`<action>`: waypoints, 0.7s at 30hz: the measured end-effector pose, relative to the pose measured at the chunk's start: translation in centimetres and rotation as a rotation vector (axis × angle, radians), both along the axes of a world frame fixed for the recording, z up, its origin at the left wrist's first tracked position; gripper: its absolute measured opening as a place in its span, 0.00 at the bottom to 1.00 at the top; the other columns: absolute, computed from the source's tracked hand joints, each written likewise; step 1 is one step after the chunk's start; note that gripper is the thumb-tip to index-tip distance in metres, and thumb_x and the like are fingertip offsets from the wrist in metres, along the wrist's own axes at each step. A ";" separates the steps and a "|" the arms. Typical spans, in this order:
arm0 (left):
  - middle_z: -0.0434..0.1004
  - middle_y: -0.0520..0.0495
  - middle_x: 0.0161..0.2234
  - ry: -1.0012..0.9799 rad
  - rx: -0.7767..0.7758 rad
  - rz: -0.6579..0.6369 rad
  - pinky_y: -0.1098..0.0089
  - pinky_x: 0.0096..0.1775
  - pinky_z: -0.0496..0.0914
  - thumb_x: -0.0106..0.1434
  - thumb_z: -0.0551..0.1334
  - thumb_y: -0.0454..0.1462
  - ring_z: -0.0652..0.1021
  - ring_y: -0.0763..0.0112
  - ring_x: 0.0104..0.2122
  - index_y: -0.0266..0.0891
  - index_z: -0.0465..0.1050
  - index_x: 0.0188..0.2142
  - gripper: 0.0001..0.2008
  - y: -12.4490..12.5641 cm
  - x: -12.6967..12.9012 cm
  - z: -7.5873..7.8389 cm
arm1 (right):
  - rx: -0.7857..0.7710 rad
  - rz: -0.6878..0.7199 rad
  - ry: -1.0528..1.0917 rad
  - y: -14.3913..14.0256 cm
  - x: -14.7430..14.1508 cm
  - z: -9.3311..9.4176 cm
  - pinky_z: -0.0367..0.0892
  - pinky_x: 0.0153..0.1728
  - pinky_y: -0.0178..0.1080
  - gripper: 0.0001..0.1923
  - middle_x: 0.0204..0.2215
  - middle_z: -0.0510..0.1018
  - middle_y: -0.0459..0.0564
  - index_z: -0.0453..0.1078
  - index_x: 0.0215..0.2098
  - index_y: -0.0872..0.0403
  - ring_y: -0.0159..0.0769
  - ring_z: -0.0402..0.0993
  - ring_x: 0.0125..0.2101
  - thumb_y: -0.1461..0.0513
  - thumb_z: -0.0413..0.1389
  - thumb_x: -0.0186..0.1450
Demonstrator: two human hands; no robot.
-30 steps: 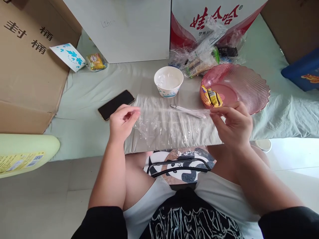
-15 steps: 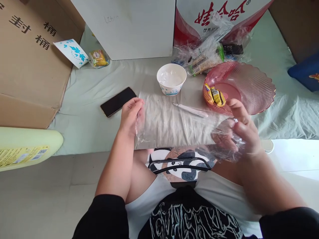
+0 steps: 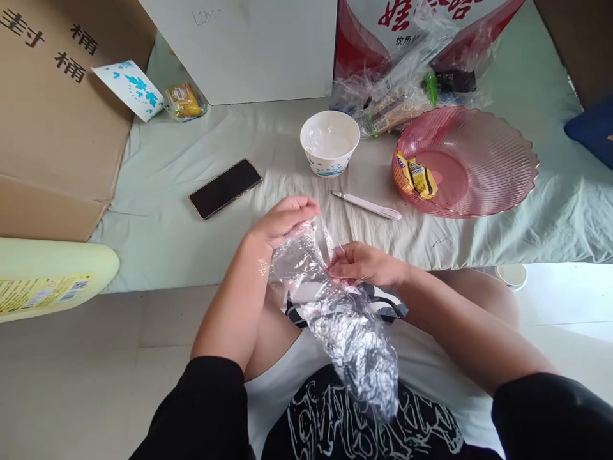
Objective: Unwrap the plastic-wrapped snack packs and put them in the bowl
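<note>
Broadly, a pale green cloth-covered surface [image 3: 158, 191], soft and creased, fills the scene, its near edge dropping off just in front of the person's knees. At the cloth's left edge a big brown cardboard box [image 3: 52, 108] with black characters stands; at its far edge are a plain white box [image 3: 253, 48] and a red-and-white printed carton [image 3: 416, 29]. On the cloth's right side sits a ribbed pink translucent plastic dish [image 3: 483, 160] with a scalloped rim, yellow wrapped snacks [image 3: 417, 177] inside. A small white paper bowl [image 3: 330, 142], lined with clear film, stands mid-cloth; a slim white pen-like tool [image 3: 368, 205] lies just nearer, and a flat black phone [image 3: 225, 188] lies left of it, bare cloth between them. Over the cloth's near edge, a crinkled sheet of clear plastic film [image 3: 345, 319] hangs bunched down to the lap. The left hand [image 3: 285, 220] curls closed on its upper end; the right hand [image 3: 366, 265] pinches the film between thumb and fingers just beside it
</note>
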State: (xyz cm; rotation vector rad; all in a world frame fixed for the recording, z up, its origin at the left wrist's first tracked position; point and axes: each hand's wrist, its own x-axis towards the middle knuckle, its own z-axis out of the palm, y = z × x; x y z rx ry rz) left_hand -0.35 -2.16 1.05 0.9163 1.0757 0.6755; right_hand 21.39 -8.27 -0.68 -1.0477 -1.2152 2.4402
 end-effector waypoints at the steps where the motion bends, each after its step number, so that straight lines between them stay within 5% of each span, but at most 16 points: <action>1: 0.63 0.58 0.18 -0.071 0.048 0.108 0.75 0.19 0.54 0.54 0.74 0.48 0.62 0.82 0.16 0.39 0.76 0.33 0.17 0.1 0.0 -0.1 | 0.043 0.007 -0.014 -0.1 0.0 0.0 0.60 0.19 0.31 0.21 0.23 0.76 0.43 0.67 0.31 0.53 0.24 0.69 0.19 0.51 0.72 0.55; 4: 0.78 0.47 0.32 -0.269 0.153 0.345 0.71 0.31 0.73 0.58 0.66 0.62 0.80 0.70 0.31 0.39 0.78 0.43 0.30 -0.1 -0.1 -0.3 | 0.181 -0.184 -0.050 0.3 0.2 0.2 0.61 0.18 0.32 0.20 0.19 0.73 0.41 0.63 0.32 0.51 0.24 0.66 0.17 0.50 0.67 0.60; 7: 0.81 0.36 0.52 -0.349 0.123 0.182 0.60 0.46 0.79 0.48 0.66 0.70 0.82 0.50 0.52 0.39 0.77 0.51 0.44 -1.2 0.3 -0.5 | 0.320 -0.406 -0.173 1.0 0.5 0.4 0.66 0.20 0.34 0.16 0.20 0.74 0.42 0.64 0.35 0.52 0.26 0.69 0.18 0.52 0.63 0.63; 9: 0.78 0.35 0.59 -0.333 0.102 0.023 0.58 0.50 0.78 0.40 0.76 0.65 0.80 0.46 0.57 0.42 0.75 0.56 0.49 -2.1 1.0 -0.8 | 0.390 -0.517 -0.279 1.5 0.7 0.5 0.67 0.21 0.34 0.13 0.21 0.75 0.44 0.65 0.35 0.52 0.27 0.71 0.18 0.53 0.61 0.64; 13: 0.85 0.41 0.48 -0.121 0.092 0.025 0.66 0.43 0.78 0.46 0.80 0.47 0.85 0.59 0.45 0.43 0.73 0.55 0.38 -3.0 2.5 -1.2 | 0.550 -0.623 -0.404 2.0 1.2 0.6 0.67 0.22 0.35 0.09 0.22 0.76 0.44 0.67 0.36 0.53 0.28 0.73 0.19 0.56 0.59 0.64; 17: 0.81 0.51 0.25 0.007 0.083 0.030 0.72 0.25 0.72 0.60 0.70 0.46 0.81 0.68 0.23 0.41 0.75 0.48 0.19 -2.4 2.6 -1.2 | 0.658 -0.665 -0.351 1.8 1.7 0.4 0.64 0.20 0.33 0.09 0.32 0.80 0.46 0.72 0.40 0.53 0.24 0.71 0.18 0.60 0.58 0.62; 21: 0.77 0.55 0.21 -0.082 0.099 0.080 0.74 0.19 0.68 0.59 0.69 0.45 0.77 0.71 0.17 0.44 0.75 0.43 0.14 -1.9 1.9 -1.1 | 0.750 -0.745 -0.196 1.5 2.5 0.2 0.64 0.21 0.35 0.05 0.46 0.78 0.50 0.75 0.35 0.52 0.25 0.72 0.24 0.62 0.58 0.59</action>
